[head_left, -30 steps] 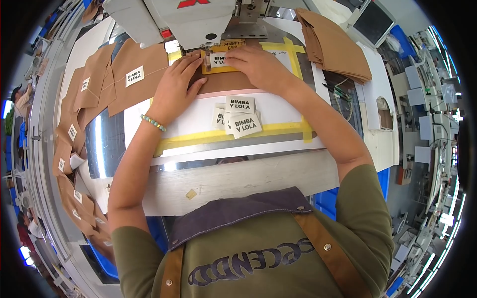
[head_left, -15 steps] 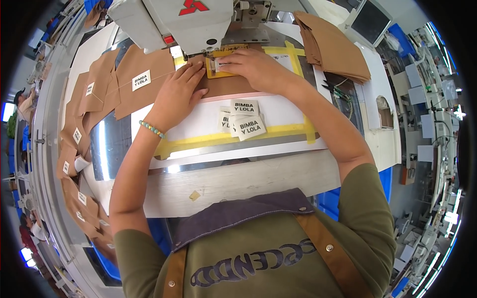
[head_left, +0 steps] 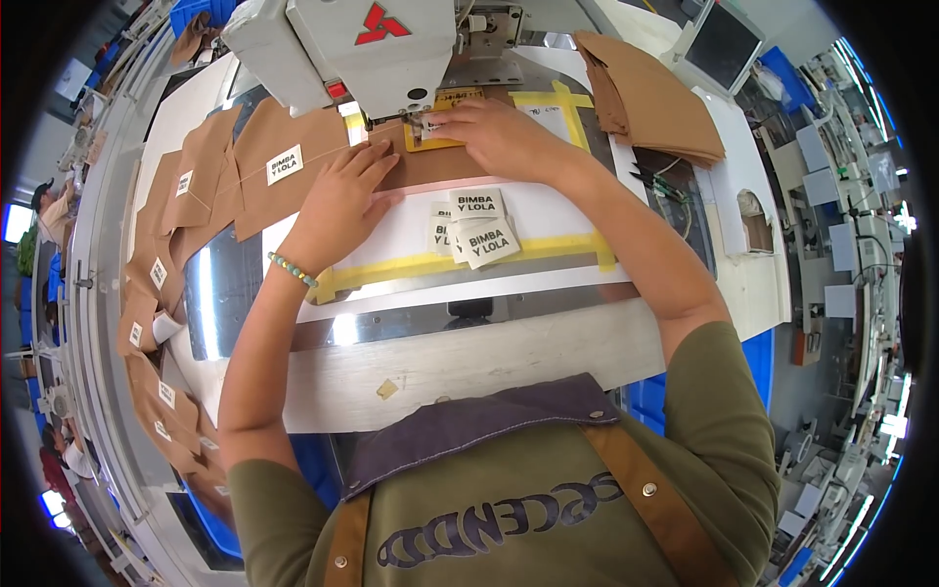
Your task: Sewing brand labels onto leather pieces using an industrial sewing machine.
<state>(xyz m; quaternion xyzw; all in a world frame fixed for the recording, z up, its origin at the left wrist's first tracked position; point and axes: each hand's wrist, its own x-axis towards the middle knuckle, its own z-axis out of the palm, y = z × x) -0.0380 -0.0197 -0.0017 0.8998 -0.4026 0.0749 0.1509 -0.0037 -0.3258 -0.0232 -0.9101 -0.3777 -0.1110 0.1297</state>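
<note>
My left hand [head_left: 347, 201] lies on a brown panel [head_left: 414, 171] under the white sewing machine head [head_left: 386, 64], fingers apart. My right hand [head_left: 489, 137] rests with outstretched fingers on a yellow template [head_left: 423, 142], partly covering a white label beneath it, just right of the needle area. Below both hands, several loose white printed labels [head_left: 474, 235] lie overlapping on a white sheet [head_left: 372, 245] edged with yellow tape.
Labelled brown panels [head_left: 254, 142] trail down the left side. A stack of brown panels [head_left: 665, 108] is at back right, beside scissors [head_left: 655, 186] and a screen [head_left: 722, 44]. Blue bins [head_left: 646, 401] sit below the worktop. Other people [head_left: 49, 201] work far left.
My left hand has moved down and slightly left from beside the template. My right hand stays on the template, shifted slightly. More of the machine head shows.
</note>
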